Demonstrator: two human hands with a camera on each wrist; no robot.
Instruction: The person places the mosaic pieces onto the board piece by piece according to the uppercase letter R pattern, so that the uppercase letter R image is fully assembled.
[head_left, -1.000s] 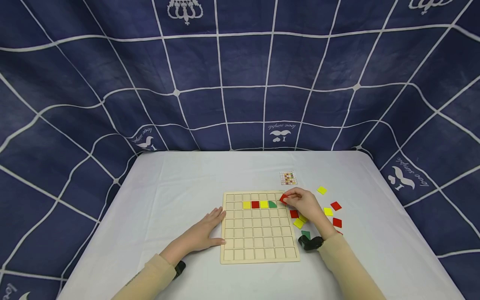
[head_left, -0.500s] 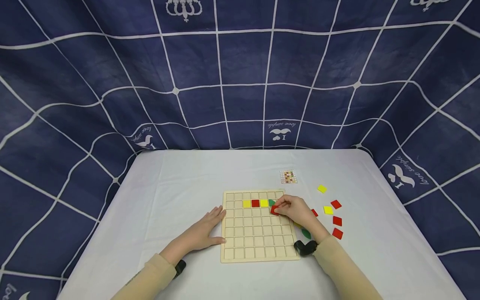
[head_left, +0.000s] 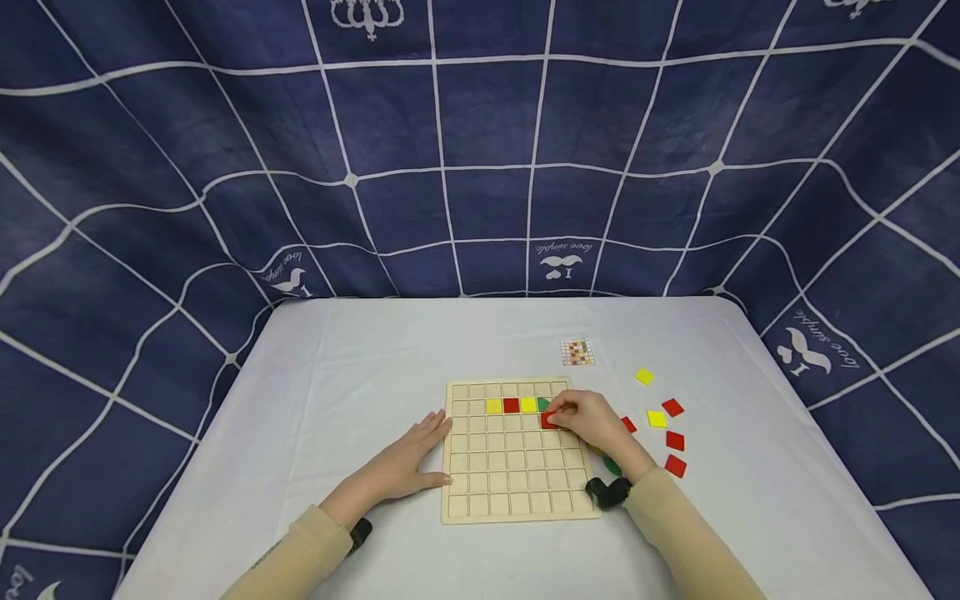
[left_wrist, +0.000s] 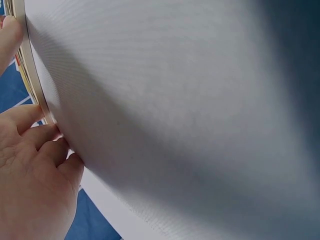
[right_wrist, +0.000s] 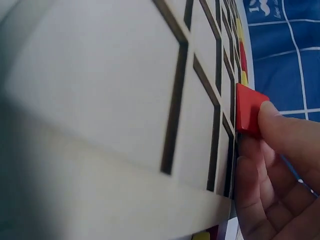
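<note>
A pale wooden grid board (head_left: 497, 463) lies on the white table. My right hand (head_left: 588, 417) pinches a red square tile (head_left: 549, 421) between thumb and fingers, over a cell just below the green tile (head_left: 543, 403). In the right wrist view the red tile (right_wrist: 248, 110) stands tilted against the grid, the thumb on its near face. My left hand (head_left: 405, 458) lies with spread fingers at the board's left edge, fingertips and thumb touching it. A yellow tile (head_left: 493, 407), a red tile (head_left: 511, 406) and another yellow tile (head_left: 528, 405) sit in the second row, left of the green one.
Right of the board lie loose red tiles (head_left: 675, 440) and yellow tiles (head_left: 656, 419). A green leaf-shaped tile (head_left: 612, 466) is partly under the right forearm. Behind the board's upper right is a small printed pattern card (head_left: 577, 352). A blue checked curtain (head_left: 487, 208) surrounds the table.
My right hand has carried the red tile from the board's upper right edge leftward and toward me, down to the cell below the green tile. The left hand has stayed put.
</note>
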